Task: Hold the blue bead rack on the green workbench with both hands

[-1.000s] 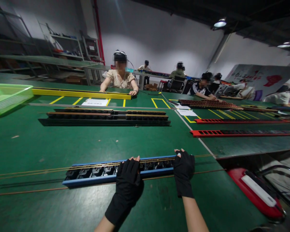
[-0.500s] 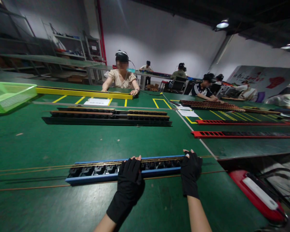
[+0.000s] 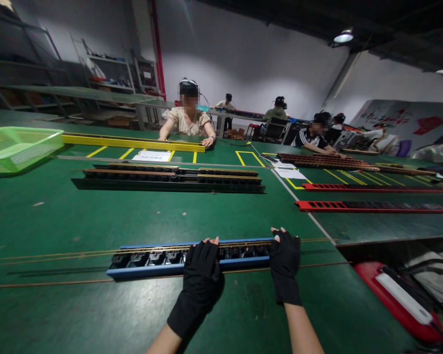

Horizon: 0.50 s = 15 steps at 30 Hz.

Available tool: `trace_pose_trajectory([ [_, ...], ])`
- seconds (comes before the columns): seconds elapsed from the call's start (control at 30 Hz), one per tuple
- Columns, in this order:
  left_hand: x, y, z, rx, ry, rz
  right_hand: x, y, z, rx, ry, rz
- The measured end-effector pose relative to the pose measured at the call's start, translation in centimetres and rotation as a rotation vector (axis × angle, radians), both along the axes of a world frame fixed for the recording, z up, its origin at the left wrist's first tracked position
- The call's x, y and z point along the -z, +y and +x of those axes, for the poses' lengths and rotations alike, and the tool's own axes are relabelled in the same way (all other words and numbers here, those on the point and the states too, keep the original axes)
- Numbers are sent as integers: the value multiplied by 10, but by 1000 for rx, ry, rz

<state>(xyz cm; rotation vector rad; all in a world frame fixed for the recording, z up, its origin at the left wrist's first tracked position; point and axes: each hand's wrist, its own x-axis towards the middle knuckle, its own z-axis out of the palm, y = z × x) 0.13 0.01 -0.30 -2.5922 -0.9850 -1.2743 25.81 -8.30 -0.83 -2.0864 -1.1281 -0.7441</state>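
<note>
Lying lengthwise near the front edge of the green counter (image 3: 96, 221), the blue tray (image 3: 151, 269) holds a row of dark parts, with thin brass rods (image 3: 77, 254) running along its far side and out past both ends. A further thin rod (image 3: 47, 283) lies on the counter just in front of the tray. The left hand (image 3: 203, 268), in a black fingerless glove, rests flat over the middle of the tray, fingers loosely spread and bare fingertips touching its far edge. The right hand (image 3: 283, 258), gloved alike, lies palm-down over the tray's right end, fingers together, tips on the rods there. Neither hand pinches anything.

Farther back, well apart from the blue tray, a long black tray (image 3: 170, 184) with its own row of parts crosses the counter. Behind it lie a white sheet (image 3: 152, 156) among yellow floor-style markings and a long yellow rail (image 3: 133, 143), on which a seated person (image 3: 189, 120) across the counter rests both hands. A green mesh basket (image 3: 18, 147) stands at the far left. To the right, two red trays (image 3: 372, 206) lie on the adjoining counter, where other people sit at work. A red and white object (image 3: 398, 301) sits beyond the counter's right corner, near the right forearm.
</note>
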Motion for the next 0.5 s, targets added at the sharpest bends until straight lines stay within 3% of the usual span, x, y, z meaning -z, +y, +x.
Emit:
trace_pose_trajectory([
  [0.3,-3,-2,-1,5,4,7,-1,5,-18,-40,-10,29],
  [0.5,-1,-2,-1,3,21,-14,-10,13,-33,-120,4,-62],
])
